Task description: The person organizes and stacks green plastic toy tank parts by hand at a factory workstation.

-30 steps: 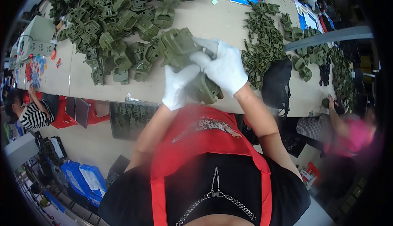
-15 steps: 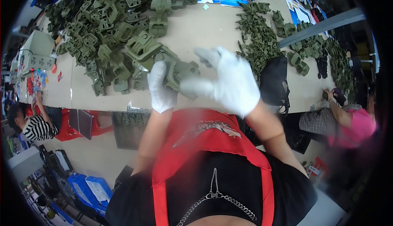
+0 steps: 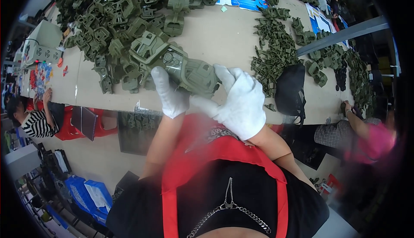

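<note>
An olive-green plastic toy vehicle body (image 3: pixel 197 73) is held above the near edge of the table, tilted down toward the right. My white-gloved left hand (image 3: pixel 171 95) grips its near side, the thumb raised along the edge and the other fingers hidden beneath. At the right end, my gloved right hand (image 3: pixel 243 104) closes round the part, its fingers on the far corner and its thumb at the near side. Just left of the held part lies a heap of similar green plastic parts (image 3: pixel 116 26).
Smaller green parts (image 3: pixel 271 44) form a pile at the right, beside a black bag (image 3: pixel 291 89). A grey metal bar (image 3: pixel 340 35) crosses the right side. A beige machine (image 3: pixel 45 46) stands far left. Other people sit along the table at both sides.
My right hand has come down and left from above onto the right end of the vehicle body. My left hand keeps its grip, and the view has shifted slightly.
</note>
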### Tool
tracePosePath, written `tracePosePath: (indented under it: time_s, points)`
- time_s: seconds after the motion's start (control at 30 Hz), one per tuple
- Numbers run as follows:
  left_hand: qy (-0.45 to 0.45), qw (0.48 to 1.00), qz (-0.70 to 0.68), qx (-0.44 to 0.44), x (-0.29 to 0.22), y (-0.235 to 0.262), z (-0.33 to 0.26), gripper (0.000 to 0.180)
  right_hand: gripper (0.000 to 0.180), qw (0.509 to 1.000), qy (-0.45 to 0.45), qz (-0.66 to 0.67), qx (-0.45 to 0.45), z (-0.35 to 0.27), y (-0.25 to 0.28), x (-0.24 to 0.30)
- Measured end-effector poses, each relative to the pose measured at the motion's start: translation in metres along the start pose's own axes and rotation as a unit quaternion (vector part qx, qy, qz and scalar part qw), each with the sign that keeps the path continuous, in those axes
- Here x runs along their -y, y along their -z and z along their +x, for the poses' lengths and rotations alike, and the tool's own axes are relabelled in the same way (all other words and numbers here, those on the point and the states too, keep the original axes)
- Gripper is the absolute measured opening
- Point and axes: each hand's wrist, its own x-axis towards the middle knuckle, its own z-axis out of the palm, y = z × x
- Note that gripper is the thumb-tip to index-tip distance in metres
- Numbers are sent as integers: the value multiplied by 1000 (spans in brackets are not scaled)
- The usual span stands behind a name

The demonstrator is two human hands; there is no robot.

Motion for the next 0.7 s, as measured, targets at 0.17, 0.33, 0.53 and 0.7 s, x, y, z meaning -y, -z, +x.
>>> tracePosePath:
  time_s: [0.17,0.33,0.53,0.7]
  points:
    - [-52,998,14,-10,3,3,-2,73,69,1000,5,-10,14,-4,1,-2]
    - [-50,998,-15,-27,5,4,0,69,72,998,-8,-30,54,-3,-7,-5]
    - [-19,986,-155,66,17,22,-3,59,75,992,3,-53,116,-6,-3,-1]
    - [-45,997,7,64,11,22,0,44,75,990,33,-70,118,0,-10,-17]
